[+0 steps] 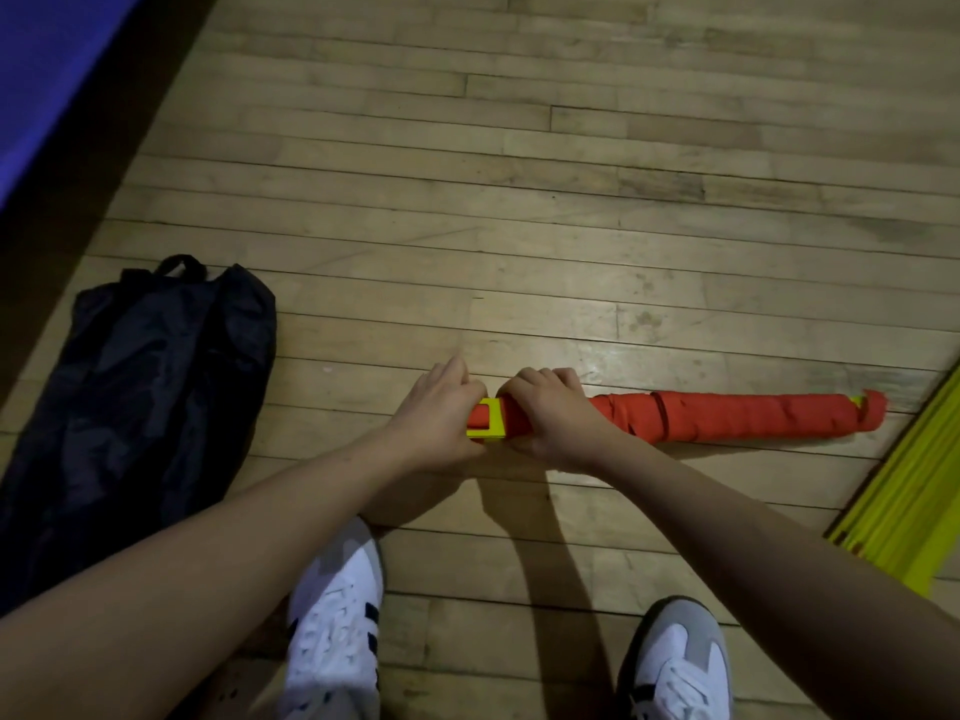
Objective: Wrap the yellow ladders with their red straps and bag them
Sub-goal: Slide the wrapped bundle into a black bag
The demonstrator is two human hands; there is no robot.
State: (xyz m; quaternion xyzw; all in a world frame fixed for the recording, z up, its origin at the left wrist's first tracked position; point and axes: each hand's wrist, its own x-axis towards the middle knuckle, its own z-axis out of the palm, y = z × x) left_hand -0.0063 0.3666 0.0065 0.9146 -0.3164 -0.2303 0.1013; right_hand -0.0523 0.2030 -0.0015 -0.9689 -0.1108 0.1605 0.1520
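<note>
On a wooden floor (571, 148), the left hand (436, 413) and right hand (550, 418) grip one end of a yellow ladder bundle (488, 420), fingers curled around its red strap (727, 415). With wrapping seemingly near its finish, securing the strap end likely comes next, then bagging in the black bag (145, 387) nearby. More yellow ladders (909, 496) wait at right.

ladder bundle (701, 415): red-strap-wrapped, lying on floor | black bag (140, 397): flat, left | loose yellow ladders (904, 511): right edge

Worn, scuffed wooden floorboards (519, 174) run across a dimly lit room, with a blue mat (47, 80) lying along the upper left edge.
</note>
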